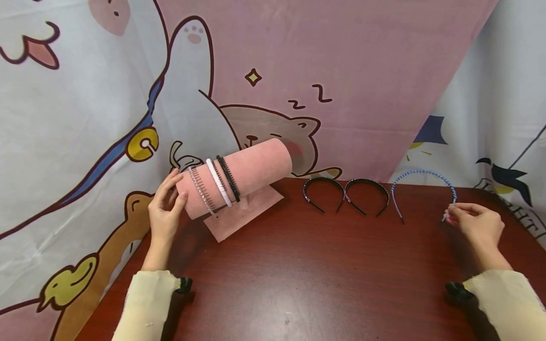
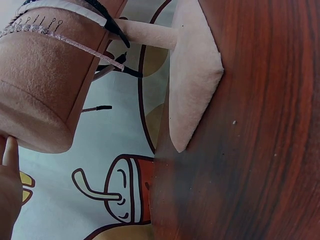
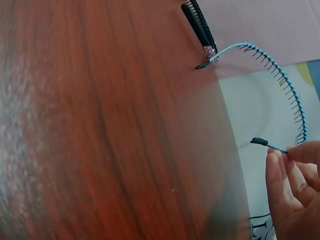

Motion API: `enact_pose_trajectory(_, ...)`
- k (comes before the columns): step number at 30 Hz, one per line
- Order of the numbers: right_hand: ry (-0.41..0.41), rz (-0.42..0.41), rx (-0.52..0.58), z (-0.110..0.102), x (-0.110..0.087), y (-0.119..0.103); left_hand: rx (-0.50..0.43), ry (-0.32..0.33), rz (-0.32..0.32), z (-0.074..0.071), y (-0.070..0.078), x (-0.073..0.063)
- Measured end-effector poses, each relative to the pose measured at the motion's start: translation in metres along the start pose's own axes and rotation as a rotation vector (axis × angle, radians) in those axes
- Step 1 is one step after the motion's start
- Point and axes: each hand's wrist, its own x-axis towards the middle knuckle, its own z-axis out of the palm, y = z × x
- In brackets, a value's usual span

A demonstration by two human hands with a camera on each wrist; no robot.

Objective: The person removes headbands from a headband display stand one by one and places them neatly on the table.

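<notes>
A pink fabric headband stand (image 1: 264,163), a padded roll on a short post with a flat base (image 1: 251,215), tilts on the table at left. My left hand (image 1: 164,206) holds the roll's near-left end, fingers over the edge and thumb on the front. Around the roll sit a sparkly toothed headband (image 1: 200,192), a white headband (image 1: 218,182) and a black toothed headband (image 1: 229,179). At right, my right hand (image 1: 477,225) pinches one end of a blue wrapped headband (image 1: 424,172) between thumb and fingers. In the right wrist view, its arch (image 3: 287,82) shows wire teeth along the inside.
Two dark headbands lie side by side at the table's back edge: one on the left (image 1: 324,179), another (image 1: 367,181) close to the blue one's free end. A printed cloth (image 1: 362,71) hangs behind the brown wooden table (image 1: 320,274).
</notes>
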Motion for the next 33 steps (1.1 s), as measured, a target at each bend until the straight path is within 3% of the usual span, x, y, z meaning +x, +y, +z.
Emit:
enact_pose_trajectory(8, -0.03, 0.027, 0.066, -0.006, 0.0, 0.008, 0.015, -0.014, -0.001, 0.006, 0.021, -0.001)
enact_pose_trajectory(16, -0.037, 0.072, 0.023, -0.009, 0.007, 0.017, -0.009, -0.021, 0.017, 0.006, 0.021, -0.001)
enact_pose_trajectory(21, -0.058, 0.087, 0.058, -0.009, 0.009, 0.02, 0.0, -0.019, 0.014, 0.006, 0.023, -0.001)
enact_pose_trajectory(26, -0.074, 0.099, 0.114, -0.007, 0.01, 0.02, -0.022, -0.015, 0.007, 0.005, 0.018, -0.001)
enact_pose_trajectory(33, -0.096, 0.111, 0.135, -0.006, 0.011, 0.021, -0.026, -0.012, 0.005, -0.001, -0.004, 0.0)
